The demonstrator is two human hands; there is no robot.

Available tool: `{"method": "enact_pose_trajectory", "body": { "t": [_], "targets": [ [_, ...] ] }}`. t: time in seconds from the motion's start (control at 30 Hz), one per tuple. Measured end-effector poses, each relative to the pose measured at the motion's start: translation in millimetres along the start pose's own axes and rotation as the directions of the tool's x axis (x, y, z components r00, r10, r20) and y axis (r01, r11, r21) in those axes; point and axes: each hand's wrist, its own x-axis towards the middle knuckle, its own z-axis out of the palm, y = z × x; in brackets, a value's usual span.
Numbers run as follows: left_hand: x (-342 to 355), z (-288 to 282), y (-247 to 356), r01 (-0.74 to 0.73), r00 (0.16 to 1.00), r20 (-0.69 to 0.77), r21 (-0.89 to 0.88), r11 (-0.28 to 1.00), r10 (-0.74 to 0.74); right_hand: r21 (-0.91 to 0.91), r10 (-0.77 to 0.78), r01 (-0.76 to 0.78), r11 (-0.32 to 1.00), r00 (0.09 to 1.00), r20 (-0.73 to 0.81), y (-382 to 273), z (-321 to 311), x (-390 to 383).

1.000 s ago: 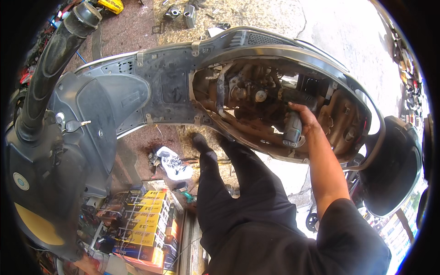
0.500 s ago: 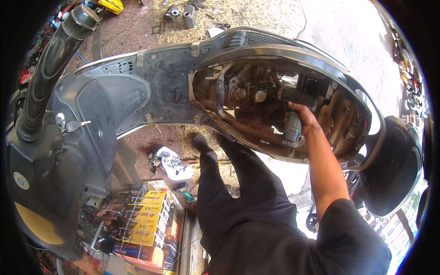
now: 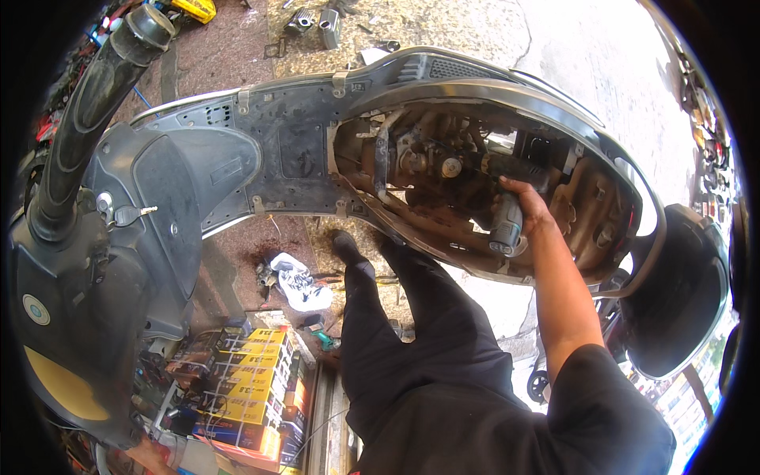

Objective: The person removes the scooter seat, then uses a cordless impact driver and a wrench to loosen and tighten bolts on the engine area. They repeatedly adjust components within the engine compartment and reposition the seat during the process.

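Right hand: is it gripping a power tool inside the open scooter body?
Yes, the right hand is wrapped around a dark power tool reaching into the scooter's open engine bay.

The right arm comes up from the lower right, bare from a dark short sleeve, forearm nearly straight and angled up and to the left. The right hand (image 3: 529,207) is bent at the wrist with its fingers (image 3: 514,190) curled closed around a grey tool (image 3: 507,226), thumb side facing the camera. The left hand is out of sight.
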Motion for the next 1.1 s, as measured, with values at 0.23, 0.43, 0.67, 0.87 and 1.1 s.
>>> {"method": "enact_pose_trajectory", "body": {
  "t": [0.23, 0.43, 0.67, 0.87, 1.1],
  "targets": [
    [0, 1, -2, 0.007, 1.000, -0.014, 0.040, 0.999, -0.006, -0.013, 0.007, -0.007, 1.000, 1.000, -0.024, -2, 3, -3],
    [-1, 1, 0, -0.042, 0.998, -0.039, 0.011, 0.999, 0.042, -0.003, 0.031, -0.031, 1.000, 1.000, 0.003, -3, 2, -2],
    [-1, -3, 5, -0.012, 1.000, 0.002, 0.034, 0.999, 0.012, 0.007, 0.046, -0.046, 0.999, 0.999, 0.013, -1, -3, 3],
    [0, -2, 4, -0.062, 0.998, -0.018, 0.042, 0.997, 0.063, -0.002, 0.040, -0.040, 0.999, 0.999, -0.001, -1, -4, 4],
    [-2, -3, 10, -0.089, 0.995, -0.032, 0.043, 0.995, 0.091, -0.015, 0.015, -0.015, 1.000, 1.000, -0.011, -1, -1, 0]
  ]
}}
